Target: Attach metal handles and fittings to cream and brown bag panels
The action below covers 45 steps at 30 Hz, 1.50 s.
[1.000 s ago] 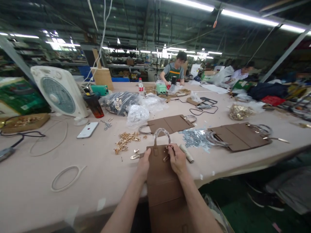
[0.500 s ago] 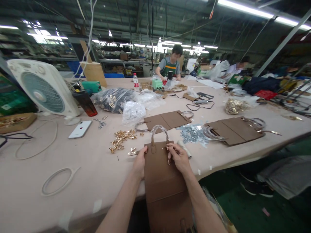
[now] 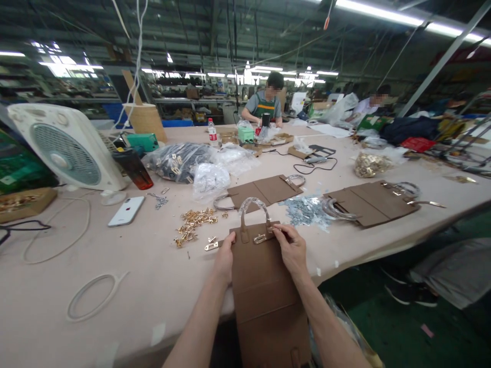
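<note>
Clasp (image 3: 260,238) lies just left of the right hand (image 3: 293,249) fingertips, which pinch its end; left hand (image 3: 224,258) presses the brown bag panel (image 3: 261,286) flat, fingers loose.

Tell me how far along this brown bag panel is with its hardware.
Done: the brown bag panel already carries its wrapped handle and a gold clasp. In hand: the left hand steadies its left edge and the right hand presses at the top right corner, beside the clasp. Possibly left: a gold plate lies loose beside it, and more gold fittings wait on the table.
</note>
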Each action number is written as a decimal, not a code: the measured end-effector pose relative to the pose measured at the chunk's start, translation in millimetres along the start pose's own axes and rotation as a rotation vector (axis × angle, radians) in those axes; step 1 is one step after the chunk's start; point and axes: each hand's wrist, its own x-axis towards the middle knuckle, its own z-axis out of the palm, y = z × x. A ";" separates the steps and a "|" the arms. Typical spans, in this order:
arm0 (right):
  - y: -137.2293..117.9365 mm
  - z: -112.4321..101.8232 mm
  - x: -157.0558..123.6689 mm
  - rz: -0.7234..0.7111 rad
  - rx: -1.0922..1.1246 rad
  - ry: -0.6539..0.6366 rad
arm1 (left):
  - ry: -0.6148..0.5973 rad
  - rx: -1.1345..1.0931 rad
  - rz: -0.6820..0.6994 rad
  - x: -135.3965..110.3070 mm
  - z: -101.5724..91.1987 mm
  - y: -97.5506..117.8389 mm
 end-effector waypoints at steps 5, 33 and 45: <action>-17.7 10.3 17.5 -0.214 -0.178 -0.158 | 0.025 0.041 0.055 4.6 -1.1 -2.9; -7.9 11.1 -5.1 0.106 -0.097 -0.292 | -0.052 -0.011 0.086 -0.7 -6.6 0.0; -9.9 14.8 -11.7 -0.225 -0.314 -0.271 | 0.035 -0.061 0.119 -4.5 -6.0 1.0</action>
